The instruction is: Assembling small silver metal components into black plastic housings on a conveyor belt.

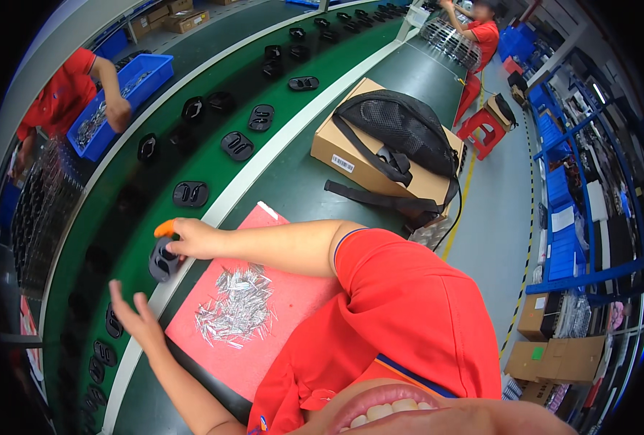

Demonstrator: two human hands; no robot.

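Observation:
My right hand (191, 239), an orange cover on one fingertip, grips a black oval plastic part (162, 262) by its edge. That part has openings in its face and is held over the rail beside the green conveyor belt (137, 239). Nearer to me, my left hand (139, 319) is empty, its fingers spread above the belt's edge. Beneath my right forearm lies a pink mat (300, 293) bearing a loose heap of thin silvery metal pins (238, 304). Similar black parts (190, 193) rest along the belt, some close beyond my hands.
A black mesh backpack (398, 119) lies on a cardboard box (336, 148) to the right of the belt. Across it, a person in red (61, 94) reaches into a blue bin (148, 69) of metal pieces. Another person (481, 36) works at the far end, near a red stool (487, 127).

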